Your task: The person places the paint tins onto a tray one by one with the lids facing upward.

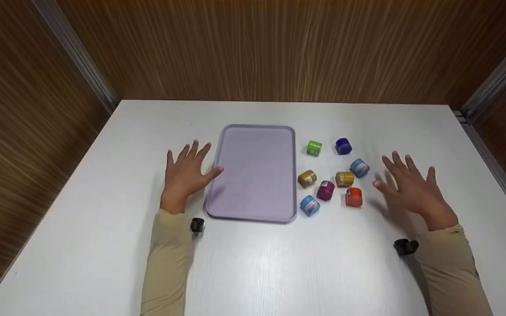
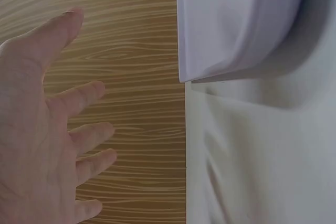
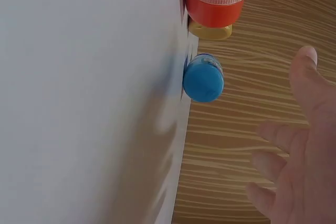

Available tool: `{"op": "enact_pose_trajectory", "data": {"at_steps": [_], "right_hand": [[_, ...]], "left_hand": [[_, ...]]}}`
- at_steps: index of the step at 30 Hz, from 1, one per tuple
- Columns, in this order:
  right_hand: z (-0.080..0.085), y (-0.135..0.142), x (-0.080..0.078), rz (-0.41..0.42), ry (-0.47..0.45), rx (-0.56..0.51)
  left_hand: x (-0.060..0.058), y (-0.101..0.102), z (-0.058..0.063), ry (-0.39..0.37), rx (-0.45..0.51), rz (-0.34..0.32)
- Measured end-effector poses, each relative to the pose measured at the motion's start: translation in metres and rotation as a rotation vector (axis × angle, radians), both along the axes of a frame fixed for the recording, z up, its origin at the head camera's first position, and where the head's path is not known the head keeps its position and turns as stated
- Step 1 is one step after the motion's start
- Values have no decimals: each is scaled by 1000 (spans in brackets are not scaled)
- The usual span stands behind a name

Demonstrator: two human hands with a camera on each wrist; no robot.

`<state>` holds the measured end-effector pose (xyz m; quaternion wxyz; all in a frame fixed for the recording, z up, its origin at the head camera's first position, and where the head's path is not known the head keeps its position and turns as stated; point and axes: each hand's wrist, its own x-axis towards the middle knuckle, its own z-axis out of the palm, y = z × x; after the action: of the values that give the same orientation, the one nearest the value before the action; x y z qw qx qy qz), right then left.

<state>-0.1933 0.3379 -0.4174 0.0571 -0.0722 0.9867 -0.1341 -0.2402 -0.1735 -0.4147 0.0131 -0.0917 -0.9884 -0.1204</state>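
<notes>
My left hand (image 1: 186,175) is spread above the left edge of a pale purple tray (image 1: 255,173), its thumb overlapping the rim in the head view. Fingers spread and holding nothing, my right hand (image 1: 413,191) hovers to the right of several small paint jars. Closest to it are a red jar (image 1: 354,197) and a blue jar (image 1: 359,167). The others are a yellow jar (image 1: 345,179), a magenta jar (image 1: 325,190), a second yellow jar (image 1: 307,178), a second blue jar (image 1: 310,205), a green jar (image 1: 314,148) and a purple jar (image 1: 343,146). All lie on their sides or tilted.
The white table (image 1: 301,263) carries the tray near its middle and the jars just right of it. Wood-grain panels (image 1: 262,52) rise behind the table and at both sides. A black wrist camera (image 1: 406,246) sits at the right sleeve, another (image 1: 197,224) at the left.
</notes>
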Motion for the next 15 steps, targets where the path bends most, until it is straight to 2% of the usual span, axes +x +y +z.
{"op": "enact_pose_trajectory", "data": {"at_steps": [6, 11, 15], "right_hand": [[2, -5, 4, 19, -2, 10], [5, -11, 5, 40, -6, 26], [7, -17, 5, 59, -8, 31]], "left_hand": [[1, 1, -2, -20, 28, -5], [1, 0, -5, -31, 15, -11], [2, -2, -7, -72, 13, -5]]}}
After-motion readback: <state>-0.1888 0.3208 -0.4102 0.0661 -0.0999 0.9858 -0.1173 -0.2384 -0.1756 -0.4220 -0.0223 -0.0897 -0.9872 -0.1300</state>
